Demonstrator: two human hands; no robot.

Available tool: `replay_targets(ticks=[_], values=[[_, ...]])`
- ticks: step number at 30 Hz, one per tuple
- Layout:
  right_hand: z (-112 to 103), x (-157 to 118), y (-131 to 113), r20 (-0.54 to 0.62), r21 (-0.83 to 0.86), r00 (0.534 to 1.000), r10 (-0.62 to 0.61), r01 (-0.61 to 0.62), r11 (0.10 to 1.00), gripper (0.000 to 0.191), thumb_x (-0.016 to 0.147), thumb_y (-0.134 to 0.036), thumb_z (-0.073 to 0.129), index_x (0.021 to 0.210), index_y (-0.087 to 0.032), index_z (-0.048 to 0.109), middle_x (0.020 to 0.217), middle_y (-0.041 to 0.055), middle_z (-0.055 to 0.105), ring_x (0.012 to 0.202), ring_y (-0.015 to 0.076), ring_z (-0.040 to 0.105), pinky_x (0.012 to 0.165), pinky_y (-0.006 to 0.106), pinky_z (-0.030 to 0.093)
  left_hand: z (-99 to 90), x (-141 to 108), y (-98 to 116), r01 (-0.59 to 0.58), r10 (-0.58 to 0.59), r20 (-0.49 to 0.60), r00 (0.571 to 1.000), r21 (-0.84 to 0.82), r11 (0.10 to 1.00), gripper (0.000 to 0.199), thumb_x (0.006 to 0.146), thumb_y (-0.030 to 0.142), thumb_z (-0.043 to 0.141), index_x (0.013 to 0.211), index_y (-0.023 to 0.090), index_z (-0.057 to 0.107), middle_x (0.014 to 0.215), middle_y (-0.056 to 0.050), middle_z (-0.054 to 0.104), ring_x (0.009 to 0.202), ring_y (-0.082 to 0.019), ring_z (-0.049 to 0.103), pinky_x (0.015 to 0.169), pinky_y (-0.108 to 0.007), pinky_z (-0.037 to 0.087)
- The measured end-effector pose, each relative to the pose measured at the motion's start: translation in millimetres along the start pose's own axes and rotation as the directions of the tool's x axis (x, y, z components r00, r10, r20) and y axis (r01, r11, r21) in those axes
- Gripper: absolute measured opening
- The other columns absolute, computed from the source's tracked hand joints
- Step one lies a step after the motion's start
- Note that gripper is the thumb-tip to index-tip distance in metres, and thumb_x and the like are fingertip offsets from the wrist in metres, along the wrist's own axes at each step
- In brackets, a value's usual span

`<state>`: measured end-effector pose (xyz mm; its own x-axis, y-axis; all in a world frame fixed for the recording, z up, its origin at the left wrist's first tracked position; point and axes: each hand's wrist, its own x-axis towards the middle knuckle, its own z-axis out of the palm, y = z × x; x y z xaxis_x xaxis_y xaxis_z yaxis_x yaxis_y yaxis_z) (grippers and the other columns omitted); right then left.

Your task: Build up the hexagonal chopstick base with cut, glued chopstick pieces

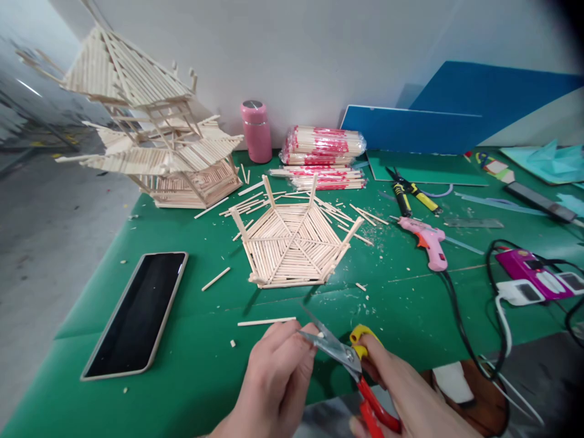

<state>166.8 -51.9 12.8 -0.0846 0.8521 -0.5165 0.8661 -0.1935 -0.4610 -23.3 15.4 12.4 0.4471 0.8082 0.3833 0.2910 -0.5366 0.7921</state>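
My right hand [392, 380] grips a pair of scissors [340, 354] with red handles; a yellow looped part shows by its fingers. The blades stand apart, pointing left toward my left hand [278, 374]. That hand is closed in a pinch, and the pale end of a wooden stick [320, 334] pokes out of it between the blades. The rest of this stick is hidden by the fingers. Beyond the hands sits a hexagonal stick base [294, 246] with short posts at its corners. Another loose stick [267, 322] lies just past my left hand.
A tiered stick pavilion [168, 146] stands back left, beside a pink flask [257, 132] and bagged sticks [323, 146]. A phone [137, 316] lies at left. To the right are pliers [410, 191], a pink glue gun [426, 240] and a corded power strip [531, 274].
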Motion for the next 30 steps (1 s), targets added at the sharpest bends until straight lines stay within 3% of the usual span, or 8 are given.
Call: replay_targets(ticks=[6, 10, 15, 24, 30], values=[[-3.7, 1.3, -4.5, -0.022, 0.109, 1.0, 0.007, -0.004, 0.994, 0.071, 0.063, -0.037, 0.057, 0.126, -0.011, 0.041, 0.113, 0.0143, 0.059, 0.101, 0.0271, 0.058, 0.082, 0.029, 0.047, -0.6, -1.0, -0.8, -0.04, 0.037, 0.035, 0.999, 0.093, 0.995, 0.017, 0.08, 0.003, 0.04, 0.071, 0.018, 0.039, 0.064, -0.001, 0.05, 0.057, -0.012, 0.045, 0.053, -0.024, 0.034], [-6.7, 1.5, -6.8, -0.04, 0.254, 0.998, -0.04, 0.049, 0.966, 0.059, 0.063, -0.027, 0.056, 0.12, -0.014, 0.048, 0.105, 0.0108, 0.064, 0.094, 0.0217, 0.062, 0.074, 0.022, 0.049, -0.2, -2.0, -2.1, -0.093, 0.092, 0.016, 0.996, 0.125, 0.988, 0.017, 0.079, 0.003, 0.04, 0.071, 0.018, 0.039, 0.061, -0.002, 0.049, 0.055, -0.013, 0.043, 0.05, -0.025, 0.034], [-2.2, 2.2, -6.4, -0.115, 0.31, 0.993, -0.04, 0.074, 0.948, 0.055, 0.059, -0.022, 0.057, 0.114, -0.019, 0.051, 0.092, 0.0062, 0.068, 0.08, 0.0185, 0.065, 0.065, 0.018, 0.05, 0.7, -1.4, -1.6, -0.112, 0.115, -0.01, 0.993, 0.163, 0.98, 0.016, 0.078, 0.002, 0.041, 0.073, 0.017, 0.043, 0.061, -0.002, 0.048, 0.054, -0.013, 0.043, 0.049, -0.024, 0.035], [7.2, 6.0, -3.7, -0.101, 0.404, 0.994, -0.045, 0.082, 0.911, 0.037, 0.064, -0.024, 0.052, 0.101, -0.018, 0.053, 0.084, 0.006, 0.067, 0.076, 0.0168, 0.065, 0.06, 0.018, 0.049, -1.5, 2.7, 4.1, -0.011, 0.032, -0.069, 0.997, 0.287, 0.958, 0.014, 0.081, 0.004, 0.042, 0.082, 0.016, 0.048, 0.064, -0.002, 0.052, 0.056, -0.013, 0.048, 0.052, -0.024, 0.039], [-5.6, 5.9, -12.8, -0.154, 0.257, 0.986, -0.059, 0.097, 0.962, 0.038, 0.064, -0.027, 0.055, 0.1, -0.018, 0.05, 0.086, 0.0073, 0.067, 0.077, 0.0183, 0.065, 0.064, 0.02, 0.05, -1.2, 0.2, 1.1, -0.038, 0.041, -0.006, 0.999, 0.254, 0.966, 0.014, 0.081, 0.004, 0.041, 0.08, 0.017, 0.046, 0.065, -0.001, 0.051, 0.057, -0.013, 0.048, 0.054, -0.024, 0.04]])
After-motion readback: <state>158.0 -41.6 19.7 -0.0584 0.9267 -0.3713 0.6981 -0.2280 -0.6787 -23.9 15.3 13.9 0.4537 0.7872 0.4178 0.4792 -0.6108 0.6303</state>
